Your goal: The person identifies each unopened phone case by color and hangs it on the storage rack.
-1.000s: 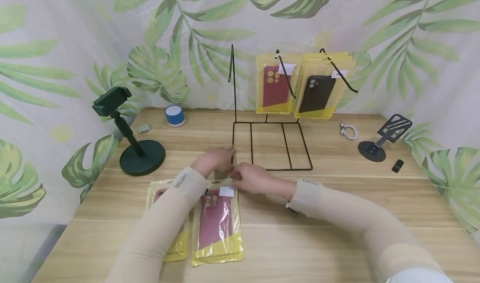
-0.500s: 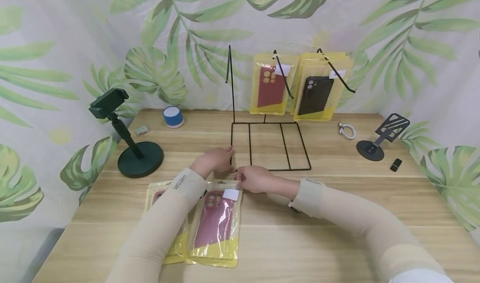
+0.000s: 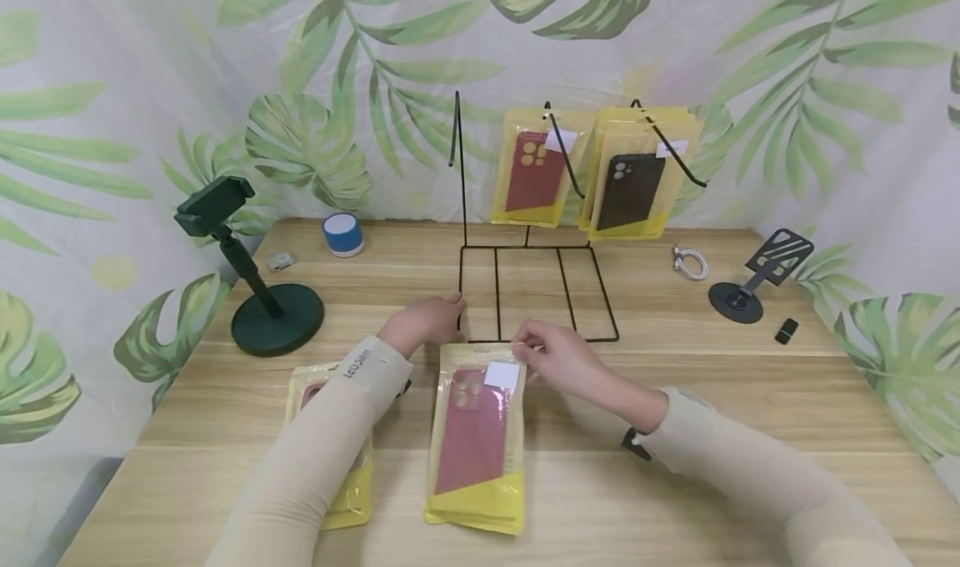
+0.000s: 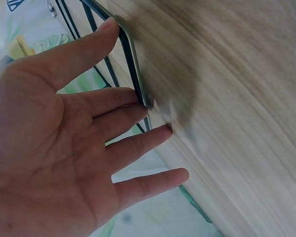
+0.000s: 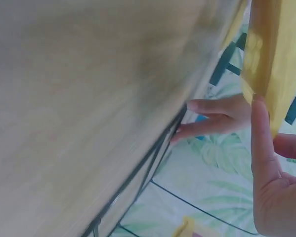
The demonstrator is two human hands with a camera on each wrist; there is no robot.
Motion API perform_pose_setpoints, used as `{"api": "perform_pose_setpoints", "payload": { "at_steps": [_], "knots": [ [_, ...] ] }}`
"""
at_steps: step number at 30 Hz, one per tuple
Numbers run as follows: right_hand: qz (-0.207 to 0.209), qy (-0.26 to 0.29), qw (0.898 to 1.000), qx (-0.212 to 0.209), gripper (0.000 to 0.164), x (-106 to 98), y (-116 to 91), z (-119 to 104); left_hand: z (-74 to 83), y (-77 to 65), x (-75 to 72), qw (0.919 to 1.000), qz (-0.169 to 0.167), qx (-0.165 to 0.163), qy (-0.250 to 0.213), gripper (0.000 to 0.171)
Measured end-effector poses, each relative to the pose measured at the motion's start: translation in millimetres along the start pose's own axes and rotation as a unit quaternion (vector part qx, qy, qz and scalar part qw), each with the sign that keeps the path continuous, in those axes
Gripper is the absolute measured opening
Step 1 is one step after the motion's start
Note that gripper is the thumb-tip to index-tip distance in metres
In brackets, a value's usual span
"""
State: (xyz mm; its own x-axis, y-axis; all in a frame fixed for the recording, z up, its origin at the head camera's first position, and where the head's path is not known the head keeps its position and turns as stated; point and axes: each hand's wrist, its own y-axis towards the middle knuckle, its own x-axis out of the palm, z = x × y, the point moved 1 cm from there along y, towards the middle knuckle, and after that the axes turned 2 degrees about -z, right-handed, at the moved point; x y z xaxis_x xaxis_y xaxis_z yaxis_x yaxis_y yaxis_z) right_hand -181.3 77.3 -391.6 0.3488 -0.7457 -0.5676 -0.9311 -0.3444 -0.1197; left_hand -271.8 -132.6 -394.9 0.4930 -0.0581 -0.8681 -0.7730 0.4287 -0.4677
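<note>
My right hand (image 3: pixel 562 358) pinches the upper right corner of a yellow, clear-fronted pouch holding a red phone case (image 3: pixel 471 446). The pouch is tilted up over the table, its white label facing me. In the right wrist view, thumb and finger meet on the pouch's yellow back (image 5: pixel 271 59). My left hand (image 3: pixel 426 321) is at the front left corner of a black wire display rack (image 3: pixel 603 292). In the left wrist view, the thumb and straight fingers touch its wire (image 4: pixel 131 61). A second phone case pouch (image 3: pixel 351 492) lies flat, partly hidden under my left forearm.
Packaged phone cases, one red (image 3: pixel 534 175) and one black (image 3: pixel 632 196) in front, hang from the middle and right hooks. The left hook (image 3: pixel 453 137) is bare. A green phone stand (image 3: pixel 277 319), blue speaker (image 3: pixel 342 235), white cable (image 3: pixel 692 264) and grey stand (image 3: pixel 737 302) surround the rack.
My right hand has moved right and lifted the pouch's top edge, carrying the pouch away from the second one. My left hand stays at the rack's corner.
</note>
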Motion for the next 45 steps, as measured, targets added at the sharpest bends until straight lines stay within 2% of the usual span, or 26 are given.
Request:
{"api": "perform_pose_setpoints", "payload": {
  "at_steps": [6,12,15,17,20,23,25,30,37,45],
  "knots": [
    [0.045,0.031,0.998,-0.042,0.013,-22,-22,-2,-0.5,-0.4,-0.2,1.0000,-0.005,-0.005,-0.004,0.060],
    [0.142,0.010,0.984,-0.103,0.012,-54,-42,-14,-4.6,1.4,1.5,1.0000,-0.001,-0.006,-0.006,0.073],
    [0.195,-0.021,0.968,-0.154,0.010,-68,-49,-22,-6.4,1.7,2.1,0.9999,0.003,-0.009,-0.006,0.074],
    [0.229,-0.035,0.953,-0.195,0.009,-78,-50,-27,-6.6,1.1,1.8,0.9999,0.004,-0.011,-0.005,0.074],
    [0.276,-0.029,0.928,-0.248,0.007,-92,-45,-35,-6.5,-0.3,1.3,0.9999,0.007,-0.013,-0.007,0.074],
    [0.318,-0.015,0.909,-0.270,0.008,-107,-37,-43,-6.1,-1.7,1.7,0.9998,0.007,-0.012,-0.012,0.074],
    [0.338,-0.012,0.902,-0.269,0.011,-115,-31,-48,-5.7,-1.8,2.5,0.9999,0.006,-0.010,-0.012,0.074],
    [0.356,-0.002,0.898,-0.258,0.017,-127,-19,-54,-4.4,-1.1,4.3,0.9999,0.005,-0.010,-0.004,0.074],
    [0.377,-0.005,0.892,-0.249,0.019,-134,-7,-51,-3.3,0.1,3.7,0.9999,0.005,-0.011,-0.005,0.075],
    [0.380,-0.019,0.895,-0.232,0.023,-143,7,-47,-1.7,0.0,1.6,0.9999,0.003,-0.013,0.002,0.074]
  ]
}}
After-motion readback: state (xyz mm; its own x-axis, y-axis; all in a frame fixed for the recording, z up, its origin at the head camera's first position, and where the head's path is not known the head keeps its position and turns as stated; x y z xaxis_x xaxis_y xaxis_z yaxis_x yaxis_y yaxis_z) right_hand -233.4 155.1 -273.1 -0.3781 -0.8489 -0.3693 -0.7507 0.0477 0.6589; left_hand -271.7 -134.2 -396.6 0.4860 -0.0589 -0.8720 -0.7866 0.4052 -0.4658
